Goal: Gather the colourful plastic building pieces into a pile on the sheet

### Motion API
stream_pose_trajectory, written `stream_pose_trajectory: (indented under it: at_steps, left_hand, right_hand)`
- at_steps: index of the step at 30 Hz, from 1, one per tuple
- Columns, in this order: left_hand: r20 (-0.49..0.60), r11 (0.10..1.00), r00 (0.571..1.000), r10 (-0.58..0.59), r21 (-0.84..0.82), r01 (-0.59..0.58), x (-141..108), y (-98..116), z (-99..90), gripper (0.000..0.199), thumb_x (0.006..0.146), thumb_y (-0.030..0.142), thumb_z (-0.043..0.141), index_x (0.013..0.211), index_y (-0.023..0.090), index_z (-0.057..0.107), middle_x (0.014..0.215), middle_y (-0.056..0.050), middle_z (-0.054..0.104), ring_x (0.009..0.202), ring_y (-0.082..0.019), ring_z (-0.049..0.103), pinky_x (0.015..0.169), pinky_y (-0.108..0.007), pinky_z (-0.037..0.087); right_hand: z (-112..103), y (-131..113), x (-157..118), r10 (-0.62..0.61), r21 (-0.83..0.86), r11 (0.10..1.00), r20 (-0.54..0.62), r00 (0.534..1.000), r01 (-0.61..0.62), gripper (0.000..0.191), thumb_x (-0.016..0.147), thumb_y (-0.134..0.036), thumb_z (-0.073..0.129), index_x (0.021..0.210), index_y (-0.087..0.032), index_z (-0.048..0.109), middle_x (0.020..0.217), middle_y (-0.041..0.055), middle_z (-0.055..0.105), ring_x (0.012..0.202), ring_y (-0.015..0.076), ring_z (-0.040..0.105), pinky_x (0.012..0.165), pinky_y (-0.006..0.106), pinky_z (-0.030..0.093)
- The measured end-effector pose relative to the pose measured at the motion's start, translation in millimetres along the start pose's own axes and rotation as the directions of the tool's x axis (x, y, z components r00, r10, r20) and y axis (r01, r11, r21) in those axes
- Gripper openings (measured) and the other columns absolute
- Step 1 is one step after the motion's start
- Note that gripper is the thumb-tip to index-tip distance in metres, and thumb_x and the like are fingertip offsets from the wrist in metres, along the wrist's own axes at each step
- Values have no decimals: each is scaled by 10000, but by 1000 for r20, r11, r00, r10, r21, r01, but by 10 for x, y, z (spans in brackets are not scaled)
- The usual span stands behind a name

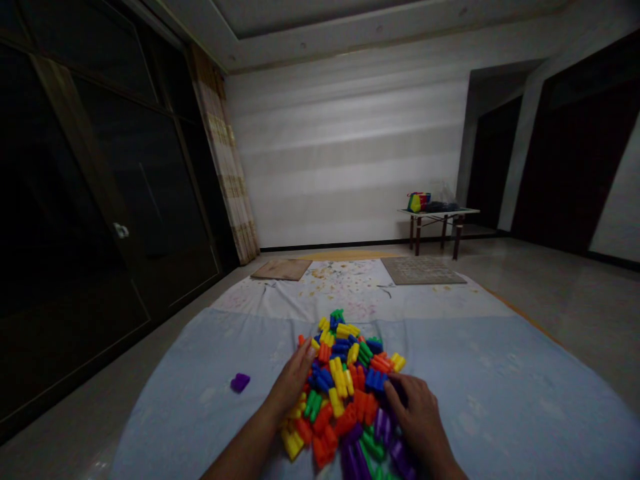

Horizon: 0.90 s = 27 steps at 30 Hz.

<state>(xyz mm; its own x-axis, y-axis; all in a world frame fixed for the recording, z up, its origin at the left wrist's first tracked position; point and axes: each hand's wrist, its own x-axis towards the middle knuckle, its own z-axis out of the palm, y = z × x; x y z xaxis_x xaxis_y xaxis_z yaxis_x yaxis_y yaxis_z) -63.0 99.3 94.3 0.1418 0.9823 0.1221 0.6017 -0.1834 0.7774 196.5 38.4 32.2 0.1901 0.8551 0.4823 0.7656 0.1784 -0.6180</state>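
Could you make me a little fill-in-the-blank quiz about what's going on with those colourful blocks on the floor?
1. Both hands, the left hand and the right hand, rest on a pile of colourful plastic ____.
2. One stray block lying apart, to the left of the pile of blocks, is ____ in colour.
3. The pile sits on a pale blue ____ spread over the floor.
4. By the far wall stands a small ____ with bags on it.

Missing words: blocks; purple; sheet; table

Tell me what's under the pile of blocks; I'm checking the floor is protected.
The pile of blocks lies on a pale blue sheet spread over the floor. Both hands, left hand and right hand, rest on it. The sheet beneath the pile is covered.
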Motion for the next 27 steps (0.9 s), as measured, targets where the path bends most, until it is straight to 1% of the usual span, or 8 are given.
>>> stream_pose_trajectory:
  at_steps: [2,4,6,7,9,13,19,27]
  left_hand:
    - [-10,996,996,86,-17,-86,-33,90,-39,561,876,503,244,1316,193,405,1386,-38,423,1285,-155,353,1079,-298,262]
    - [-133,991,987,91,110,-76,-31,-2,-169,531,883,466,245,1302,189,418,1363,-43,453,1258,-143,391,1059,-270,293]
    - [-310,922,951,11,371,111,-28,-241,-352,507,882,415,238,1280,171,435,1359,-50,455,1251,-128,393,1055,-242,285]
    - [-352,896,935,-36,403,186,-39,-384,-446,504,869,384,277,1272,127,439,1362,-94,444,1261,-161,382,1071,-277,263]
    - [-393,856,912,-114,428,291,-93,-649,-612,486,830,316,353,1235,72,466,1329,-170,459,1249,-242,395,1068,-373,260]
    - [-395,810,898,-196,451,375,-270,-909,-782,341,766,244,448,1057,139,592,1212,-152,564,1150,-302,479,984,-473,333]
    - [-298,891,945,-136,380,248,-304,-783,-734,280,720,193,507,965,143,633,1059,-109,646,1038,-215,559,971,-327,376]
    - [-222,994,975,-11,100,34,-61,-274,-437,537,819,450,391,1257,148,464,1266,-88,546,1109,-169,541,913,-275,445]
  right_hand:
    - [0,10,2,-1,4,1000,-2,1000,1,367,837,-497,437,959,-222,646,947,58,664,931,235,576,836,383,425]
    - [0,19,4,-3,7,1000,-7,1000,3,372,836,-499,433,950,-219,650,943,59,666,930,233,577,829,374,428]
    - [0,21,7,-6,7,1000,-14,1000,6,377,836,-500,428,940,-216,653,936,60,667,923,231,580,819,366,432]
    - [0,21,9,-8,6,1000,-17,1000,9,379,836,-502,427,935,-215,655,930,60,668,918,230,581,815,363,433]
    - [3,20,11,-8,1,1000,-24,1000,9,383,832,-507,429,933,-216,657,920,60,669,911,228,582,812,360,433]
    - [12,25,9,3,0,1000,-15,1000,-3,373,827,-499,437,937,-218,657,929,56,668,923,225,576,819,358,425]
    - [3,18,7,15,12,1000,5,1000,-15,365,826,-497,445,937,-217,651,943,55,664,941,233,570,823,370,418]
    - [22,53,14,10,23,1000,24,1000,-11,375,827,-492,445,956,-205,650,958,63,662,945,235,562,833,362,405]
